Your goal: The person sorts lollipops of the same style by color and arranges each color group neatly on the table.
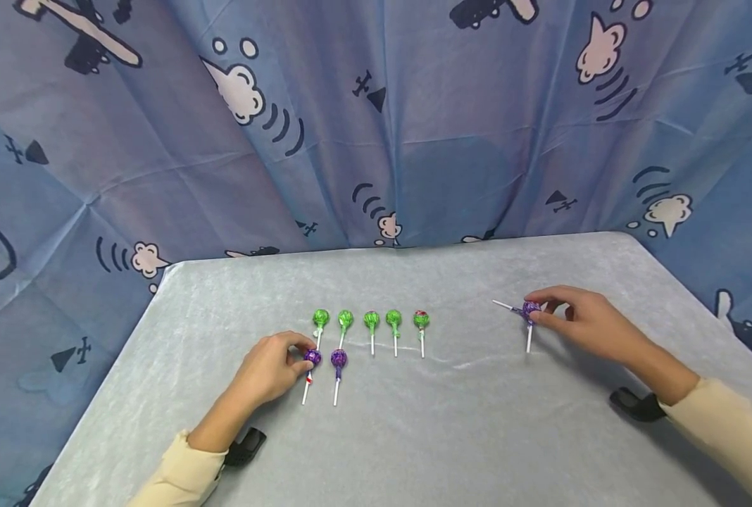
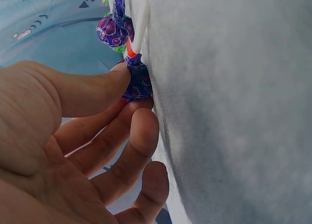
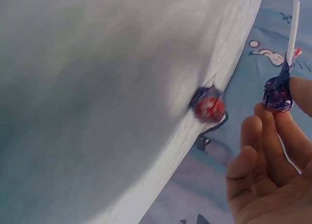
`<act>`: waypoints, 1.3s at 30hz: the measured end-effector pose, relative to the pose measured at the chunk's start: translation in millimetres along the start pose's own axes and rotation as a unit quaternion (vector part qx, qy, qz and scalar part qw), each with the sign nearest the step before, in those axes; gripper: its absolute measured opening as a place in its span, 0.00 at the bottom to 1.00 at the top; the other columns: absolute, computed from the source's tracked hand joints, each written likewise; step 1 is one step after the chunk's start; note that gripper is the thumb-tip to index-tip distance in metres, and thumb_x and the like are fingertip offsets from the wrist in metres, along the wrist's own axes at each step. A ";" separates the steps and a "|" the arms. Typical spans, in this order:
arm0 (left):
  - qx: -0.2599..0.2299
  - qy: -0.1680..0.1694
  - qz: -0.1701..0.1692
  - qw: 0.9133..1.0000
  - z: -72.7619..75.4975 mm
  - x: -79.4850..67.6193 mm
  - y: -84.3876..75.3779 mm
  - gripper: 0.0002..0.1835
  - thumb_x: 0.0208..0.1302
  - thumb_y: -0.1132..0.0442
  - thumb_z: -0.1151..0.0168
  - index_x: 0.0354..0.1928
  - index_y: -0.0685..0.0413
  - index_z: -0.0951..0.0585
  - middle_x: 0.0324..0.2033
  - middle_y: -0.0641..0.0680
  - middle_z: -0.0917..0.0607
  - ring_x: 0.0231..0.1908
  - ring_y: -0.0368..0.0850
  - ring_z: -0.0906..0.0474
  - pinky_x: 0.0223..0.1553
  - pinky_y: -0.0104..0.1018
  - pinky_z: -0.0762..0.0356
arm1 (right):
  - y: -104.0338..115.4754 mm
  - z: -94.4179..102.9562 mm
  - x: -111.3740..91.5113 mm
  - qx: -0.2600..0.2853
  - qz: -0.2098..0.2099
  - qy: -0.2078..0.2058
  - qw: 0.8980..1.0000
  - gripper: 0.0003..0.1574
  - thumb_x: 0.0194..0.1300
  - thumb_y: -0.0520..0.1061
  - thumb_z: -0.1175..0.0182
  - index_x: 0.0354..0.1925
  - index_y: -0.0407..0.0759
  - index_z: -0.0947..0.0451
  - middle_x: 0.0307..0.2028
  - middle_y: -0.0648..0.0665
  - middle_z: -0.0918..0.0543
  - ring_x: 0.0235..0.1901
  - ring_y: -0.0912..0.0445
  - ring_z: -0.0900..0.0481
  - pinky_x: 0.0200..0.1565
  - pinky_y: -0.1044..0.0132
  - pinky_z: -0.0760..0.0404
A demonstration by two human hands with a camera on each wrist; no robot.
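On the left, my left hand (image 1: 268, 373) pinches the head of a purple-wrapped lollipop (image 1: 312, 358) between thumb and fingers, its white stick pointing toward me. Right beside it lies a second purple lollipop (image 1: 339, 359), parallel to the first. Over at the right, my right hand (image 1: 581, 320) grips another purple lollipop (image 3: 277, 94) by its wrapped head. A lollipop with a red and purple wrapper (image 3: 209, 107) sits close by the right fingers, blurred in the right wrist view. In the head view these two overlap, with one stick leftward and one toward me.
Several green-wrapped lollipops (image 1: 372, 320) form a row across the middle of the table (image 1: 452, 436), sticks toward me. The rightmost green one (image 1: 421, 320) has a red top. A blue patterned curtain (image 1: 325, 176) hangs behind the table's far edge.
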State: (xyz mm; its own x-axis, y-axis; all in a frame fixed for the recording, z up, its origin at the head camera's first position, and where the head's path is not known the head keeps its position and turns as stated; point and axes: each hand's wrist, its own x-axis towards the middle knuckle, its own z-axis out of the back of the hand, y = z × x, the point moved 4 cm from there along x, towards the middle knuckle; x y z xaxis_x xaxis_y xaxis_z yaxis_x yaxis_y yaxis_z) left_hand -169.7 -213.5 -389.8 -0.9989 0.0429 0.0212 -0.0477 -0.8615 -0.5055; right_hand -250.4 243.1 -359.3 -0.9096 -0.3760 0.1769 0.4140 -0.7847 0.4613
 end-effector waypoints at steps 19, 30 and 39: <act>-0.001 0.001 -0.001 1.000 -1.5 0.7 -0.8 0.11 0.56 0.63 0.26 0.42 0.46 0.13 0.22 0.46 0.22 0.24 0.38 0.31 0.27 0.35 0.36 | 48.4 -32.1 25.8 0.054 0.047 0.031 0.997 0.18 0.67 0.52 0.35 0.53 0.49 0.17 0.42 0.52 0.15 0.35 0.62 0.24 0.34 0.69 0.26; -0.001 0.004 0.001 1.000 -1.2 1.1 -0.2 0.11 0.56 0.63 0.27 0.43 0.46 0.13 0.23 0.46 0.22 0.24 0.38 0.31 0.27 0.35 0.36 | 83.7 -53.8 38.4 0.075 0.081 0.059 0.992 0.19 0.66 0.51 0.34 0.54 0.51 0.17 0.43 0.57 0.15 0.39 0.62 0.23 0.35 0.69 0.26; -0.001 0.003 -0.010 1.000 -0.6 1.6 2.6 0.12 0.56 0.63 0.26 0.43 0.47 0.13 0.23 0.45 0.19 0.25 0.37 0.29 0.29 0.35 0.33 | 116.8 -69.9 47.1 0.099 0.118 0.085 0.984 0.19 0.66 0.52 0.34 0.54 0.53 0.17 0.43 0.59 0.16 0.39 0.63 0.23 0.35 0.69 0.26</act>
State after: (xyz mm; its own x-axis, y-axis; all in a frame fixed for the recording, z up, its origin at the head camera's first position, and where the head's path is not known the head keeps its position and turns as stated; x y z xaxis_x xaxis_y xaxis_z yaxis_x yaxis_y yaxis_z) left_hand -171.4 -215.4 -391.6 -0.9977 0.0621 0.0263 -0.0669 -0.8599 -0.5061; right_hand -242.4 99.2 -357.9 -0.7632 -0.6260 0.1598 0.5830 -0.5606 0.5881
